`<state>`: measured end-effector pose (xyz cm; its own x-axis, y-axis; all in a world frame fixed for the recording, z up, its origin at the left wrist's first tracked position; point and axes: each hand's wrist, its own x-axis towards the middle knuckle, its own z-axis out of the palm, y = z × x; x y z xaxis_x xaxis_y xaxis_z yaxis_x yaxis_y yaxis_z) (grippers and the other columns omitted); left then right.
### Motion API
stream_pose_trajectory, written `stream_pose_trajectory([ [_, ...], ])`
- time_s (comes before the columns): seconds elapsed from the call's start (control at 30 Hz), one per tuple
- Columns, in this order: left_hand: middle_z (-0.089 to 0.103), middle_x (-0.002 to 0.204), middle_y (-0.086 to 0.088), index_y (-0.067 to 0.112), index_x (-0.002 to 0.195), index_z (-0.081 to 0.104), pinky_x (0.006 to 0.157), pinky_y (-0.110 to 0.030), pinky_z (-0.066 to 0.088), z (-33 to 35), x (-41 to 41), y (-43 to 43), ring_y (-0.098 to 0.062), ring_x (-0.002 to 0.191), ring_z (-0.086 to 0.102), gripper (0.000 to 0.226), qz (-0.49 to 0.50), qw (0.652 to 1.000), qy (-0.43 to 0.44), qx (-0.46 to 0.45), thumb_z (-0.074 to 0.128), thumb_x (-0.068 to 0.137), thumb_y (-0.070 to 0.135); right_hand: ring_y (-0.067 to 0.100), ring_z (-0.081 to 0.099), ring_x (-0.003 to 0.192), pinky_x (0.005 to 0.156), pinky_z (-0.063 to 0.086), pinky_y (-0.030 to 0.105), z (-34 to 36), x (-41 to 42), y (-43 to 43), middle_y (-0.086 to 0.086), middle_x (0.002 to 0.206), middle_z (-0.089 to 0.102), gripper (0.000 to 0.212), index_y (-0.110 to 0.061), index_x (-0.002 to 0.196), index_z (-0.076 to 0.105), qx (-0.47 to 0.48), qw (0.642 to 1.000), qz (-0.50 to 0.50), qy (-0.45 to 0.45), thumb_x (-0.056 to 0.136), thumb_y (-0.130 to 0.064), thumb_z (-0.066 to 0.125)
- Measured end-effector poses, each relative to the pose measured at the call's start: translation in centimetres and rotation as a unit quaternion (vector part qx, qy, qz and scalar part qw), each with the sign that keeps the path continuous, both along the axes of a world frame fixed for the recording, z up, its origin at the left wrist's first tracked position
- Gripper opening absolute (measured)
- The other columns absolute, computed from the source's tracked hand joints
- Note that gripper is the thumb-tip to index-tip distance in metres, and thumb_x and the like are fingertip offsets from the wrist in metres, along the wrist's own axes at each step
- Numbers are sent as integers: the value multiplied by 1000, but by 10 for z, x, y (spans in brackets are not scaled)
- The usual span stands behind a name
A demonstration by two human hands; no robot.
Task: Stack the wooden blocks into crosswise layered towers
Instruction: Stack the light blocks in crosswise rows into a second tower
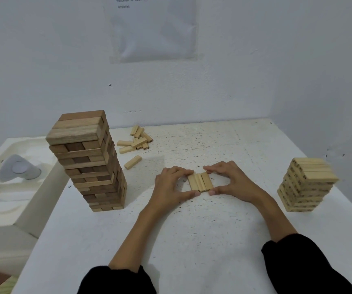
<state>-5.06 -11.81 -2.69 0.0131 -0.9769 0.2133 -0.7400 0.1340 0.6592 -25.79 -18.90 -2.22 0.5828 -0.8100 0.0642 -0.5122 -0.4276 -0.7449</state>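
Three small pale wooden blocks [200, 181] lie side by side as one flat row in the middle of the table. My left hand [171, 186] pinches the row from the left, fingertips at its far end and thumb at its near end. My right hand [232, 181] holds it the same way from the right. A tall crosswise tower of larger brown blocks [90, 160] stands at the left. A shorter tower of pale numbered blocks [305, 184] stands at the right. Several loose pale blocks [136, 141] lie in a heap at the back, with one single block [132, 162] nearer.
The white speckled table [202, 240] meets a white wall at the back and right. Left of the table is a white basin [11, 187] holding a grey object [18, 169]. A paper sheet [154, 28] hangs on the wall.
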Motion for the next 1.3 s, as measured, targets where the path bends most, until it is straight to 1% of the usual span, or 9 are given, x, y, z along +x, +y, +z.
stream_pose_trajectory([
  [0.17, 49, 109, 24, 38, 117, 60, 89, -27, 22, 0, -2, 0, -2, 107, 37, 61, 8, 1000, -10, -2, 78, 62, 56, 8, 36, 111, 102, 32, 31, 5, 2, -3, -18, 114, 50, 61, -43, 120, 53, 16, 999, 23, 23, 66, -37, 80],
  [0.43, 52, 98, 22, 39, 110, 64, 91, -32, 30, 4, -1, 1, 0, 101, 42, 53, -7, 999, 30, 7, 78, 60, 52, 5, 43, 108, 99, 37, 41, 4, 6, -2, -20, 111, 51, 51, -48, 112, 55, -7, 999, 40, 20, 68, -40, 80],
  [0.53, 53, 93, 19, 44, 105, 64, 94, -36, 36, 4, -1, 0, 4, 98, 44, 55, -4, 999, 51, 13, 74, 54, 60, 4, 43, 105, 97, 39, 38, 4, 9, 0, -17, 107, 51, 50, -46, 112, 56, -24, 999, 34, 22, 69, -38, 80],
  [0.63, 54, 93, 17, 45, 103, 64, 93, -38, 39, 3, 0, 2, 0, 99, 46, 56, -7, 998, 50, 22, 74, 51, 61, 6, 42, 104, 94, 39, 33, 4, 13, 4, -13, 106, 51, 53, -37, 116, 59, -54, 998, 26, 30, 68, -37, 81],
  [0.73, 54, 94, 17, 43, 101, 65, 85, -28, 40, 9, 1, 6, -4, 99, 48, 58, -17, 998, 52, 35, 75, 47, 61, 7, 44, 100, 90, 42, 29, 8, 13, 10, -10, 105, 53, 52, -37, 112, 60, -48, 998, 30, 22, 66, -35, 83],
  [0.87, 56, 95, 15, 41, 102, 66, 79, -20, 38, 29, 2, 11, 1, 96, 50, 57, -37, 998, 41, 19, 76, 49, 59, 1, 43, 96, 81, 39, 21, 25, 7, 20, -13, 103, 54, 50, -49, 103, 56, -33, 999, 32, -25, 63, -36, 83],
  [1.0, 56, 94, 14, 35, 103, 67, 78, -13, 35, 61, -5, 19, 3, 93, 49, 50, -55, 998, 25, -6, 88, 57, 35, -4, 38, 99, 81, 32, 16, 56, -3, 32, -16, 103, 51, 51, -38, 113, 59, -88, 996, 36, 1, 67, -34, 81],
  [1.13, 56, 93, 17, 37, 102, 66, 79, -9, 33, 102, -26, 24, 2, 93, 49, 47, -85, 995, 27, -44, 87, 59, 35, -6, 36, 99, 85, 32, 14, 103, -29, 45, -18, 102, 49, 57, -33, 117, 60, -174, 984, 12, 40, 65, -50, 75],
  [1.3, 60, 97, 13, 33, 103, 67, 76, -4, 34, 141, -79, 12, 2, 93, 52, 47, -118, 990, 28, -77, 84, 61, 43, -4, 41, 99, 79, 31, 8, 148, -87, 46, -21, 106, 51, 59, -43, 115, 57, -182, 982, -11, 57, 61, -65, 63],
])
